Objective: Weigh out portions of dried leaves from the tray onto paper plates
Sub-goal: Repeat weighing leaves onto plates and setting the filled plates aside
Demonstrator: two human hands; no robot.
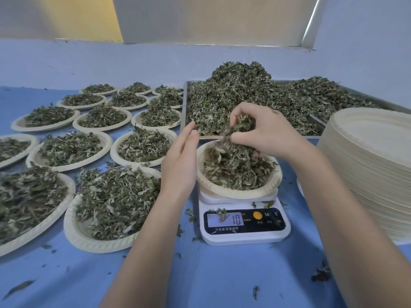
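Leaves [235,170] are piled on a paper plate [240,192] sitting on a small white scale [244,227], readout showing 10 with a bit of leaf lying over part of the screen. The right hand [264,132] hangs just over that plate, fingers curled round a clump of leaves that trails down into the pile. The left hand [181,161] is beside the plate's left edge, fingers straight and together, holding nothing; can't tell if it's actually touching the rim. Right behind the scale is the metal tray [183,107], heaped high with more dried leaves. To the left, filled plates [104,207] cover the blue tabletop [200,274] in rows. A tall stack of empty plates [369,170] stands on the right, and loose crumbs are scattered around the scale.
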